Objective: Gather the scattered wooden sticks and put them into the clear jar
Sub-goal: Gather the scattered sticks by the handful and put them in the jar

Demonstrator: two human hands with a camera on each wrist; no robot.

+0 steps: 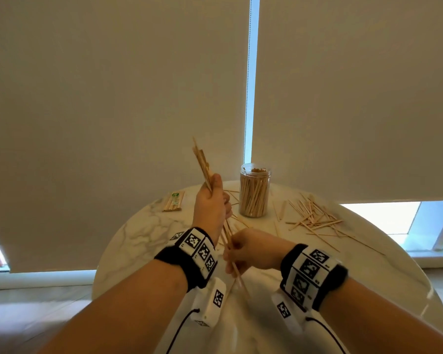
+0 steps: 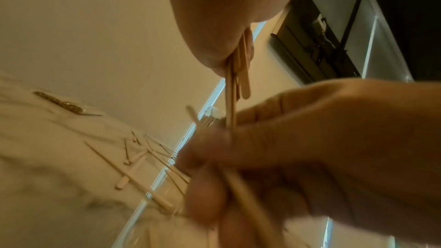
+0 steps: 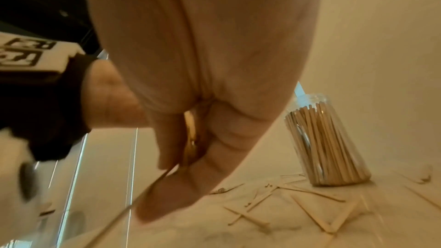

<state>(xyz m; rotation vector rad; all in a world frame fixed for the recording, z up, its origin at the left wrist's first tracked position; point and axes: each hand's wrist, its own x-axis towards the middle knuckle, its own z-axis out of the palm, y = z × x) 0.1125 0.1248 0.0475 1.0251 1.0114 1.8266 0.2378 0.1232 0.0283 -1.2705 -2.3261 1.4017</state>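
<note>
My left hand point(image 1: 216, 198) is raised over the table and grips a bundle of wooden sticks point(image 1: 202, 162) that pokes up past the thumb and hangs down below the fist. My right hand point(image 1: 232, 254) sits just under it and pinches the bundle's lower ends point(image 1: 237, 270). The left wrist view shows the sticks point(image 2: 238, 74) running from my left palm into the right hand's fingers point(image 2: 274, 148). The clear jar point(image 1: 254, 192) stands upright behind the hands, packed with sticks, its mouth uncovered. More scattered sticks point(image 1: 315, 218) lie to the jar's right, and several lie near its base point(image 3: 310, 205).
A round white marble table point(image 1: 143, 241) carries everything. A wrapped packet of sticks point(image 1: 174, 201) lies at the far left of the table. Pale roller blinds point(image 1: 113, 85) hang close behind the table, with a bright window strip between them.
</note>
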